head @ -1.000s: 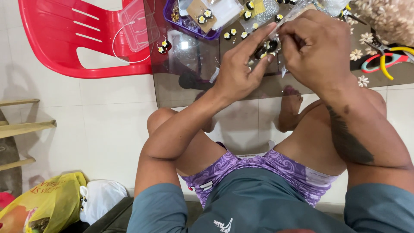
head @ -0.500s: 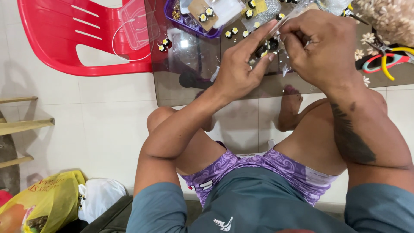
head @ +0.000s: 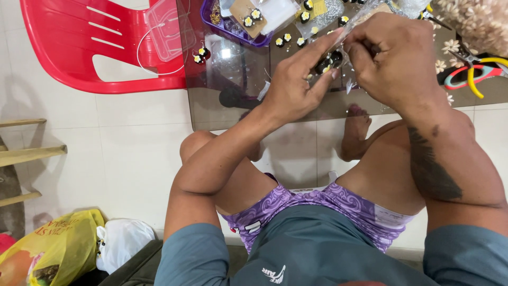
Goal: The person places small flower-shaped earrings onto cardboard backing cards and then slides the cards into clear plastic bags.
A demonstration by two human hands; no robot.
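Both hands pinching a clear plastic packet (head: 353, 26) over the glass worktop (head: 233, 100).
Left hand (head: 296, 87) and right hand (head: 397, 63) fingers closed on packet, dark beads (head: 324, 65) just beneath; purple tray (head: 211, 18) near, pliers (head: 473, 74) well apart.

A dark glass table (head: 233, 106) carries the things. On it lie a purple tray (head: 233, 32) near the far edge, several small black-and-white flower beads (head: 286, 39) beside the tray, some pale flower pieces (head: 442, 63) at the right, and pliers with red and yellow handles (head: 471, 77) near the right edge.
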